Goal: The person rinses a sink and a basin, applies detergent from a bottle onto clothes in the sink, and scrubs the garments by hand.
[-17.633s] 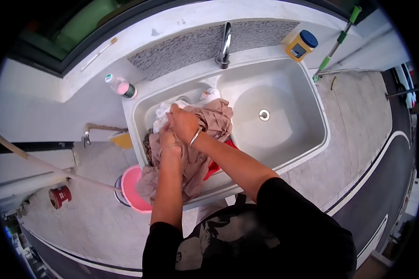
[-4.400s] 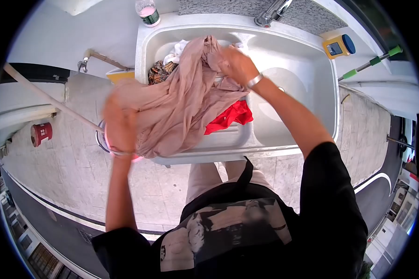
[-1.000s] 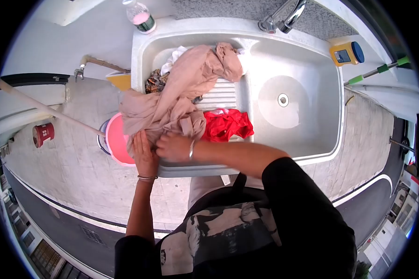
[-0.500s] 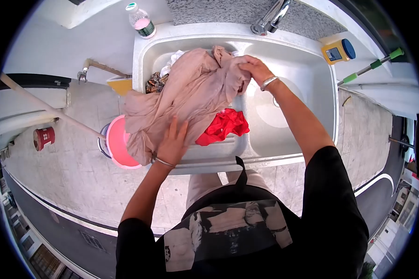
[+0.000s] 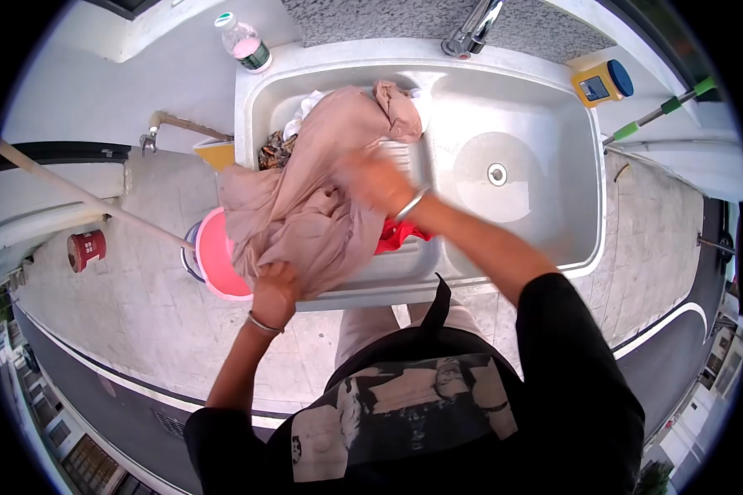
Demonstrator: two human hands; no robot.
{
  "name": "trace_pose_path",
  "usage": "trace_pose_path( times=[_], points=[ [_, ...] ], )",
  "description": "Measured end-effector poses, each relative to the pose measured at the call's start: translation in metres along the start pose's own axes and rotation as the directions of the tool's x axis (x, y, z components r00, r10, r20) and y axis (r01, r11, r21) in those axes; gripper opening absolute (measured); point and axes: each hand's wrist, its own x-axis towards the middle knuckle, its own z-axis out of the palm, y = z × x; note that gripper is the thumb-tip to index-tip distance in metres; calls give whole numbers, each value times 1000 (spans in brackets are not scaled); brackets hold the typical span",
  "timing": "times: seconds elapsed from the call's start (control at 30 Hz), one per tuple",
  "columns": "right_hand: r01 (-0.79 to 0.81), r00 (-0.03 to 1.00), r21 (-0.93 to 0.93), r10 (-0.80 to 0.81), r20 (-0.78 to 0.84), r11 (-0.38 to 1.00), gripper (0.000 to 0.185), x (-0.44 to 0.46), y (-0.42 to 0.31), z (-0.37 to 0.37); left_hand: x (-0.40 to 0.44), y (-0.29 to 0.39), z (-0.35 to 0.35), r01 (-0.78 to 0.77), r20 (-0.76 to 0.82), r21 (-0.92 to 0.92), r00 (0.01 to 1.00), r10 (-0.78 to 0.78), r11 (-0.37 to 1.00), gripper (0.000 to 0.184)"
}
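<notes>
A wet, dusty-pink cloth [image 5: 326, 148] lies bunched over the left basin of the double sink [image 5: 598, 206], its lower left part hanging toward a pink bucket [image 5: 216, 260]. My left hand [image 5: 275, 289] is closed on the cloth's lower edge at the sink's front rim. Blurred by motion, my right hand [image 5: 376, 181] is over the middle of the cloth; its fingers are smeared. Red fabric [image 5: 400, 235] shows under my right wrist. Patterned fabric [image 5: 276, 151] and white fabric [image 5: 304, 111] lie at the basin's left side.
A chrome faucet [image 5: 470, 33] stands behind the sink. On the back left rim is a bottle of pink liquid [image 5: 246, 48]; a yellow jar with a blue lid [image 5: 603, 83] is at the back right. A pole [image 5: 91, 198] slants down to the bucket. A red pail [image 5: 87, 250] stands farther left.
My right hand has let go of the cloth's upper right end and moved left and down. My left hand has gone from lying flat on the cloth to gripping its lower edge.
</notes>
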Motion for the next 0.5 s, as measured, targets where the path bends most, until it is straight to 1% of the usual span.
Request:
trace_pose_path(
  times=[0.03, 0.07, 0.1, 0.13, 0.17, 0.2, 0.23, 0.3, 0.33, 0.37, 0.4, 0.43, 0.47, 0.5],
  points=[
    [-227, 926, 30, 206, 315, 973, 11, 13, -53, -3, -5, -3, 14, -58, 21, -3, 998, 58, 998, 2],
    [-109, 928, 165, 41, 370, 980, 11, 11, -69, 34, -6, -1, 21, -21, 12, -61, 1000, 22, 998, 4],
    [68, 908, 208, -147, 392, 976, 12, 3, -78, 51, -9, -5, 30, 16, 9, -102, 1000, -15, 995, 5],
    [242, 853, 254, -330, 404, 936, 13, -4, -80, 62, -14, -13, 38, 52, 4, -143, 999, -52, 988, 6],
    [105, 844, 230, -209, 494, 968, 14, -10, -70, 69, -22, -18, 45, 91, 6, -185, 996, -92, 978, 7],
    [-24, 814, 189, -91, 574, 982, 14, -11, -46, 74, -23, -21, 41, 182, 57, -260, 983, -173, 948, 10],
    [-1, 847, 38, -20, 531, 999, 17, -14, 2, 60, -24, -20, 41, 191, 70, -251, 981, -179, 949, 10],
    [-3, 893, -268, 123, 432, 963, 23, -20, 98, 31, -24, -23, 34, 202, 100, -217, 978, -184, 955, 11],
    [-21, 909, -385, 178, 377, 923, 22, -26, 137, 5, -22, -22, 36, 210, 43, -235, 978, -205, 949, 10],
    [111, 868, -512, 168, 468, 852, 19, -31, 139, -14, -16, -18, 40, 189, 37, -224, 982, -185, 956, 10],
    [-47, 749, -522, 376, 546, 852, 21, -19, 120, -30, -14, -13, 40, 176, 40, -211, 984, -172, 962, 9],
    [-165, 816, -347, 325, 478, 923, 21, -17, 114, -35, -7, -10, 31, 165, 40, -181, 986, -160, 970, 8],
    [-253, 875, -143, 289, 389, 957, 21, -14, 109, -36, 0, -3, 22, 162, 66, -72, 985, -157, 984, 6],
    [-309, 916, 77, 275, 291, 948, 22, -14, 104, -38, 11, 2, 15, 148, -2, -11, 989, -148, 989, 6]
  ],
)
